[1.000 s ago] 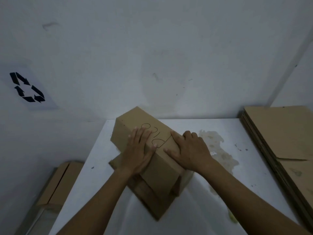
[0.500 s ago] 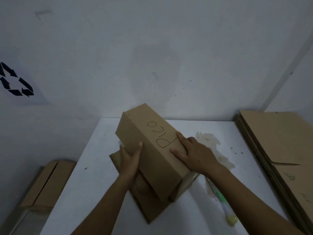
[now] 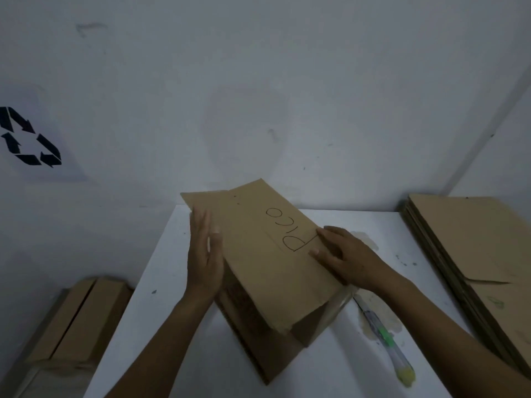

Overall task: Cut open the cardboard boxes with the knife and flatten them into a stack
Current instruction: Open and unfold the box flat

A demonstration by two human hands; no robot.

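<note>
A brown cardboard box (image 3: 258,254) with "Pico" written on it lies tilted in the middle of the white table (image 3: 143,326), partly squashed, its near end open. It rests on flattened cardboard (image 3: 258,357). My left hand (image 3: 204,254) presses flat, fingers straight, against the box's left side. My right hand (image 3: 349,258) lies on the box's right top edge, fingers spread over the writing. A utility knife (image 3: 385,338) with a green slider and yellow end lies on the table just right of the box, under my right forearm.
A stack of flattened cardboard (image 3: 471,259) lies along the table's right side. Another cardboard box (image 3: 80,320) sits lower down to the left of the table. A white wall stands close behind the table. A yellowish stain marks the tabletop by the knife.
The box has been pushed flatter, and its top panel now leans over to the left. My left hand moved from the top to the left side. The knife came into view.
</note>
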